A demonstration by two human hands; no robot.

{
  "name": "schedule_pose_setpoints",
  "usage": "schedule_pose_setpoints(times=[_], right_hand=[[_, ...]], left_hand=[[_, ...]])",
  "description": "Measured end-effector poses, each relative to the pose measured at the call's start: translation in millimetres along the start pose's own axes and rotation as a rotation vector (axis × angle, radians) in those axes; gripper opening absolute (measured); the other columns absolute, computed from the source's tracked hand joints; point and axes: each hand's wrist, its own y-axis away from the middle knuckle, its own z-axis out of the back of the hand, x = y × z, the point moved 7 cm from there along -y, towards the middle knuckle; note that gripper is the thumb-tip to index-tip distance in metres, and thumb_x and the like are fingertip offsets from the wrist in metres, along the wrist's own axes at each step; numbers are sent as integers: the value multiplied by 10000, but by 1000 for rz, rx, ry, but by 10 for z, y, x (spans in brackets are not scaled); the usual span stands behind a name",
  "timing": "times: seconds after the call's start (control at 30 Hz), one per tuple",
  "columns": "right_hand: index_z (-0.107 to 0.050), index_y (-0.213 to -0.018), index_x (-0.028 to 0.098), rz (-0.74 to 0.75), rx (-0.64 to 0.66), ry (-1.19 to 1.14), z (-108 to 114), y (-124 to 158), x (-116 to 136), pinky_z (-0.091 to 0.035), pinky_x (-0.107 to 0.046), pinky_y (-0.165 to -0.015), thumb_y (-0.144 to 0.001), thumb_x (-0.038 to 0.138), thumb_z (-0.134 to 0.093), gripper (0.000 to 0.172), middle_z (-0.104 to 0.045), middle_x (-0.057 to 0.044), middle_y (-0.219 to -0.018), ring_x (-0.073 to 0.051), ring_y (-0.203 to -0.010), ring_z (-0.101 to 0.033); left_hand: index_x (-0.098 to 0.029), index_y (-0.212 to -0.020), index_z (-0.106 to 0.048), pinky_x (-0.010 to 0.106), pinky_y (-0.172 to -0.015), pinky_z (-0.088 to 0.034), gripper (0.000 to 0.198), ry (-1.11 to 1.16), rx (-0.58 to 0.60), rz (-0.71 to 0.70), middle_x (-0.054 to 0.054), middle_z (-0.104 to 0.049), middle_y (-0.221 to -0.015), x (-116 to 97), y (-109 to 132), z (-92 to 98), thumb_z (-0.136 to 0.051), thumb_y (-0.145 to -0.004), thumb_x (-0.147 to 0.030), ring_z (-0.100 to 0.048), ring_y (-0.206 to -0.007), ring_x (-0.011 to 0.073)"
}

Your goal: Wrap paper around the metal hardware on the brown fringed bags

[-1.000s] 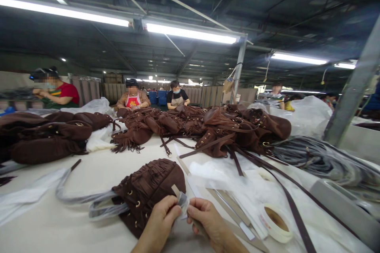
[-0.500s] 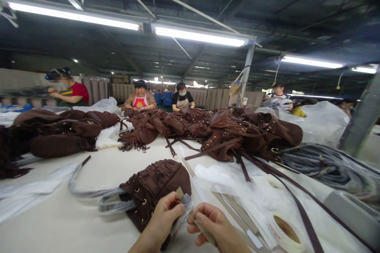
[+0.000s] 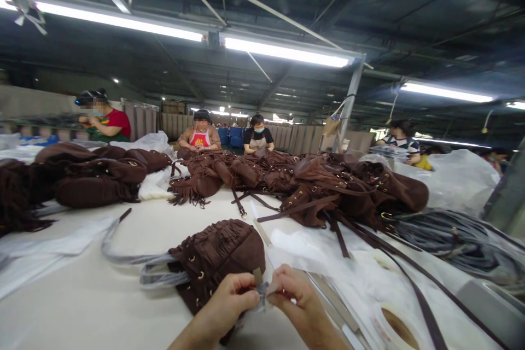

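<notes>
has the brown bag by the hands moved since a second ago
No, the bag keeps its place against the strap buckle beyond it; the view shifted.

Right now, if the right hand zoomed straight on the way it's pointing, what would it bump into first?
The right hand would probably bump the crumpled plastic by the left hand first, though depth is hard to judge.

Fluorescent tubes (image 3: 287, 52) glare white from ten to past two o'clock beneath a dim roof (image 3: 369, 8). The pale tabletop (image 3: 156, 311) toward seven is evenly lit, shadows faint. Haze veils the corner at two; wide-angle distortion slants the post (image 3: 511, 191) at three. Greyish film (image 3: 262, 296) at six is blurred.
</notes>
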Motion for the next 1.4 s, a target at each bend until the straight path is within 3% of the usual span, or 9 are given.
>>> schedule_pose_setpoints(times=[0.07,0.2,0.33,0.5,0.73,0.9,1.1,1.2,1.4], right_hand=[[-558,-575,185,12,-39,29,0,-66,40,-380,-237,-609,-687,112,-630,152,-551,8,-740,-133,-695,-508],[-506,-595,193,-115,2,-43,-67,-126,-74,-365,-236,-583,-649,112,-621,150,-506,40,-631,-124,-628,-481],[-558,-681,189,-295,45,-153,-127,-110,-224,-336,-219,-463,-615,209,-650,115,-516,54,-569,-104,-496,-448],[-669,-814,162,-318,69,-235,-152,-80,-151,-377,-222,-495,-638,259,-664,201,-561,39,-602,-94,-494,-466],[-610,-666,174,-296,-49,-325,-166,-38,-217,-354,-231,-480,-674,320,-687,165,-496,51,-521,-103,-480,-448],[-609,-704,180,-245,-123,-377,-193,-49,-263,-367,-222,-492,-691,264,-664,102,-525,49,-577,-95,-503,-446],[-625,-744,179,-271,115,-356,-252,-39,-220,-396,-222,-514,-726,278,-648,104,-557,34,-616,-104,-529,-485],[-637,-731,183,-198,121,-214,-172,-30,-164,-422,-241,-564,-758,238,-626,62,-578,20,-639,-130,-589,-518],[-618,-698,224,273,26,329,-81,45,152,-372,-367,-931,-845,135,-528,194,-606,8,-714,-162,-756,-566]], left_hand=[[-121,-691,-630,209,-553,-256,211,-14,25,-23,-32,-471,-611,-15,-5,-26,-629,-645,-327,-353,-586,93],[-119,-740,-691,224,-613,-315,242,-74,57,-81,-10,-537,-666,-64,2,-72,-602,-694,-340,-425,-643,123],[-134,-729,-712,237,-669,-376,253,-223,36,-105,8,-590,-705,-114,36,-90,-576,-738,-346,-499,-722,166],[-150,-779,-717,237,-744,-387,238,-329,57,-178,9,-634,-789,-149,65,-119,-490,-761,-223,-536,-805,177],[-150,-750,-656,228,-636,-341,211,-501,-56,-151,-4,-584,-717,-61,51,-82,-477,-796,-251,-497,-716,155],[-175,-710,-614,244,-639,-332,261,-640,-238,-119,8,-587,-728,-46,68,-65,-483,-855,-347,-526,-719,169],[-183,-738,-634,260,-697,-345,250,-760,-152,-143,38,-609,-798,-35,89,-143,-449,-868,-290,-539,-796,193],[-181,-716,-604,259,-690,-339,203,-793,-132,-134,33,-594,-777,-37,92,-146,-459,-846,-240,-528,-784,188],[-193,-783,-592,263,-735,-355,259,-820,-28,-162,31,-606,-845,8,108,-207,-411,-916,-323,-524,-814,187]])
